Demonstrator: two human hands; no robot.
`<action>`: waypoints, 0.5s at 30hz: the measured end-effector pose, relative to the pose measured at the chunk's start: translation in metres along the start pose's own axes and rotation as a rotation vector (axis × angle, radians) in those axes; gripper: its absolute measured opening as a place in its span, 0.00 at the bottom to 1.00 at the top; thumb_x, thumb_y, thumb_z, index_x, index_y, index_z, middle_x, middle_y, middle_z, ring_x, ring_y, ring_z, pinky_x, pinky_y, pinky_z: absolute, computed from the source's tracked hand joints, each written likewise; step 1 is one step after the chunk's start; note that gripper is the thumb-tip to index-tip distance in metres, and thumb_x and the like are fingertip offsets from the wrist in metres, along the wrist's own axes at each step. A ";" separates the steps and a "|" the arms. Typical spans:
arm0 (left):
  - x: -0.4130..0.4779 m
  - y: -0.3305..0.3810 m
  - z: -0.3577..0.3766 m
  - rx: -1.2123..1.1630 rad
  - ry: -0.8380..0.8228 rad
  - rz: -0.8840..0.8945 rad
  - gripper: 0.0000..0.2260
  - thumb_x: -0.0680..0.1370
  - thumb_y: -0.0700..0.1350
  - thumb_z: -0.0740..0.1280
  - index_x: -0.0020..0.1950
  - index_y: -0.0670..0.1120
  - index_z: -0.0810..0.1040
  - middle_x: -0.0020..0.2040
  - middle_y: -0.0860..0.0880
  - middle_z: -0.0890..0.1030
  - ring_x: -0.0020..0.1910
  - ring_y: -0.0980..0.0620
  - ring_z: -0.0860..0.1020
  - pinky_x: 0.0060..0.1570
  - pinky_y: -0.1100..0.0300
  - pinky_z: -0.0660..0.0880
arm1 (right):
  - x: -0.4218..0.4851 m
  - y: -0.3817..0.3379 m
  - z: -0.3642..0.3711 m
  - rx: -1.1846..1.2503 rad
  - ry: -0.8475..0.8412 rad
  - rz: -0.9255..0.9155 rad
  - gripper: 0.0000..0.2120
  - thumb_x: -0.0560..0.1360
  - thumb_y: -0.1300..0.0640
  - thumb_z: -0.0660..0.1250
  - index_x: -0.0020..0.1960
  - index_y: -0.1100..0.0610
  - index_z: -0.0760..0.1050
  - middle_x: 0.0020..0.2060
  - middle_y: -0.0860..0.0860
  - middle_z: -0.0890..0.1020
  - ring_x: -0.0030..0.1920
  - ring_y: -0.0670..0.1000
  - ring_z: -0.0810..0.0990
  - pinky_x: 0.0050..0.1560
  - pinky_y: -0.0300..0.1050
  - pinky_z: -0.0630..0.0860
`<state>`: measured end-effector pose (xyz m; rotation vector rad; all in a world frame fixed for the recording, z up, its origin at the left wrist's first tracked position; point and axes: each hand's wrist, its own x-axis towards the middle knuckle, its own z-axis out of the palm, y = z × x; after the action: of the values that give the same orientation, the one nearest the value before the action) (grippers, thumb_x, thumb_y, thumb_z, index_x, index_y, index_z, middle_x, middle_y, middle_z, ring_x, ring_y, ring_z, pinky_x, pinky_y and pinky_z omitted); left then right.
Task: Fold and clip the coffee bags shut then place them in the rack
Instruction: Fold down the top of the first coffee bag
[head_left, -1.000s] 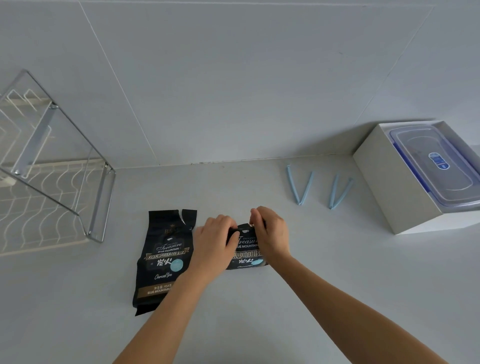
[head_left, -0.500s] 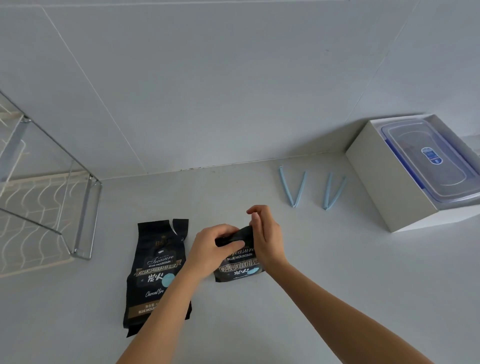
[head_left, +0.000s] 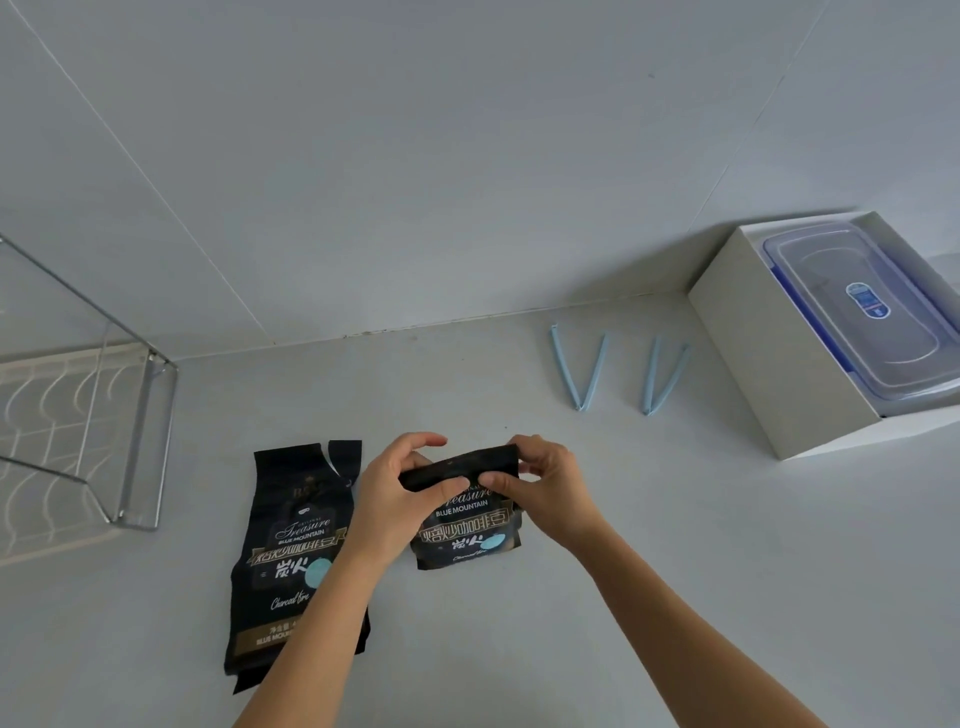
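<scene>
– Pale grey counter (head_left: 675, 571) under a white tiled wall (head_left: 467, 156), right? What's on it?

– Yep. Far left: silver wire rack (head_left: 139, 441), partly cut off by the frame edge. Far right: white cardboard box (head_left: 753, 364) w/ a clear plastic container (head_left: 831, 332), blue-trimmed lid, sitting inside it.

– Clips?

– One light-blue plastic clip (head_left: 582, 400) and a second light-blue clip (head_left: 650, 401), both sprung open in a V. They lie side by side at the back of the counter, near the box & well apart from the hands.

– And the bags?

– Two black foil coffee bags, gold & white print. The flat coffee bag (head_left: 291, 551) lies face up between rack and centre, top edge torn w/ a notch; the left forearm crosses its lower right corner. The held coffee bag (head_left: 467, 530) is just beside it to the right.

– Grip?

– The left hand (head_left: 400, 488) pinches the left end of the top, thumb on the front, fingers curled behind. The right hand (head_left: 550, 488) pinches the right end the same way. The folded top (head_left: 457, 465) is turned over into a flat band; the print below it faces the camera.

– Lifted or resting?

– Can't tell. Its bottom edge sits close to the counter, approx. level.
</scene>
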<state>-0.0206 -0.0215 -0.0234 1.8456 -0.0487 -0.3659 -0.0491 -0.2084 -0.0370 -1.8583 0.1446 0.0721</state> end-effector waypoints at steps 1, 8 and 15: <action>0.001 0.000 -0.001 -0.011 -0.005 -0.012 0.19 0.67 0.46 0.76 0.55 0.57 0.75 0.39 0.49 0.83 0.40 0.54 0.82 0.37 0.60 0.80 | 0.001 -0.001 0.001 0.019 0.010 0.002 0.03 0.68 0.58 0.75 0.41 0.54 0.81 0.37 0.48 0.82 0.44 0.53 0.81 0.50 0.50 0.79; -0.016 -0.012 0.007 -0.390 0.137 -0.182 0.10 0.65 0.46 0.76 0.45 0.53 0.83 0.42 0.50 0.85 0.42 0.55 0.83 0.34 0.66 0.78 | 0.000 0.004 0.006 0.002 0.091 0.016 0.05 0.66 0.59 0.76 0.37 0.53 0.80 0.36 0.50 0.79 0.39 0.46 0.77 0.44 0.42 0.76; -0.013 -0.013 0.017 -0.240 0.303 -0.026 0.07 0.69 0.42 0.74 0.37 0.54 0.82 0.38 0.55 0.85 0.40 0.55 0.83 0.37 0.64 0.80 | 0.001 0.000 0.013 -0.073 0.206 0.032 0.06 0.68 0.57 0.75 0.37 0.52 0.77 0.37 0.52 0.80 0.39 0.45 0.79 0.41 0.34 0.74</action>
<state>-0.0392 -0.0302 -0.0371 1.6462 0.2192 -0.1011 -0.0480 -0.1960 -0.0411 -1.9341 0.3179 -0.0937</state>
